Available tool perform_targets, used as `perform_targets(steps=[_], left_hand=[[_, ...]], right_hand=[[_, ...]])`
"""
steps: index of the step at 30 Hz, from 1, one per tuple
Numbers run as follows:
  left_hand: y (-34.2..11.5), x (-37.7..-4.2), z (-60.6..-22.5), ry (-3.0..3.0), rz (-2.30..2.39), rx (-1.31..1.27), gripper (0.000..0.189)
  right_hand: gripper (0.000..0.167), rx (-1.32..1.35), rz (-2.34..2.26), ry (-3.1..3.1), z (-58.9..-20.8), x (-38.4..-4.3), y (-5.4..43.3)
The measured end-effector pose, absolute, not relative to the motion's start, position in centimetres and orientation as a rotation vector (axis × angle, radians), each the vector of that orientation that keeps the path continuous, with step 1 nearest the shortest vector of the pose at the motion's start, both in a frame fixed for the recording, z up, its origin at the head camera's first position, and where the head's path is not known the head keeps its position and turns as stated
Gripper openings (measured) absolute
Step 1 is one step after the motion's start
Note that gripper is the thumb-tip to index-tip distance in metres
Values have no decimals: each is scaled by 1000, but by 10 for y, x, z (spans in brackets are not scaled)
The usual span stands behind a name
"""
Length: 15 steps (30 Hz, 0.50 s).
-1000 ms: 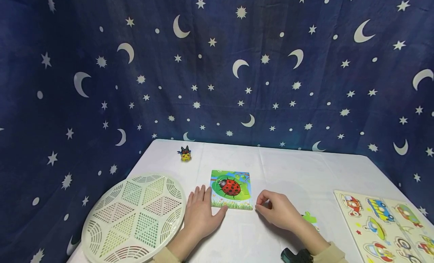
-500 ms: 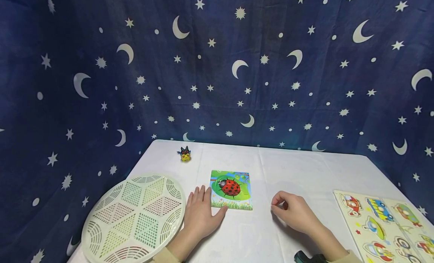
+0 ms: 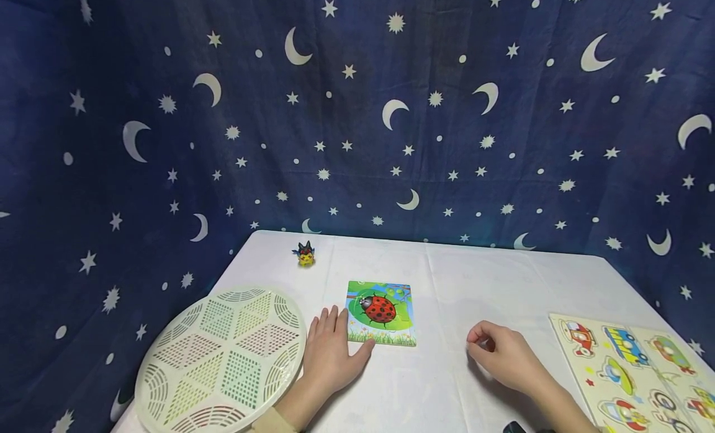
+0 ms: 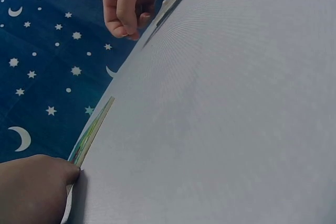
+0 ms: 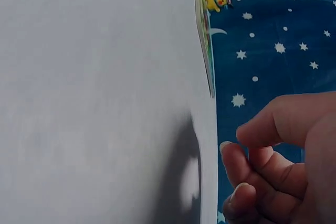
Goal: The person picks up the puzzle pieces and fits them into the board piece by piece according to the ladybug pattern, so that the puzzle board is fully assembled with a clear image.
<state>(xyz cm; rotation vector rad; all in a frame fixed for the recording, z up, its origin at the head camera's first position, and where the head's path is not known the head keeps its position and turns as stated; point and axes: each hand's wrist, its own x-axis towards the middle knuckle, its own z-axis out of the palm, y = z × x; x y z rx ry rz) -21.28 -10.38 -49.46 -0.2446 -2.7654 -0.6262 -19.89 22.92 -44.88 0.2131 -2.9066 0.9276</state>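
Note:
A square ladybug jigsaw puzzle [image 3: 380,313] lies flat on the white-covered table. My left hand [image 3: 331,351] rests palm down at its left side, fingers straight. The left thumb reaches the puzzle's near edge, and in the left wrist view the thumb [image 4: 42,187] is right at that edge. To the right of the puzzle, my right hand [image 3: 505,355] hovers over the cloth with loosely curled fingers. The right wrist view shows a gap between its thumb and fingertips [image 5: 233,163], with nothing in it.
A round pale-green perforated lid [image 3: 220,358] lies at the left, close to my left hand. At the right is a wooden peg puzzle board [image 3: 592,383] with vehicle pictures. A small yellow and black figurine [image 3: 305,254] stands at the back left. Behind the table hangs a blue star-and-moon curtain [image 3: 357,141].
My right hand has moved right, away from the puzzle's near right corner. A green piece that showed beside the right forearm is out of sight now. My left hand and the puzzle stay put.

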Motion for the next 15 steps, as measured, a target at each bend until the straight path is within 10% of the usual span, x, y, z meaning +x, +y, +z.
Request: perform_targets(steps=[15], left_hand=[[-104, -212, -493, -2764, -641, -249, 83]], right_hand=[[7, 109, 788, -2960, -442, -195, 267]])
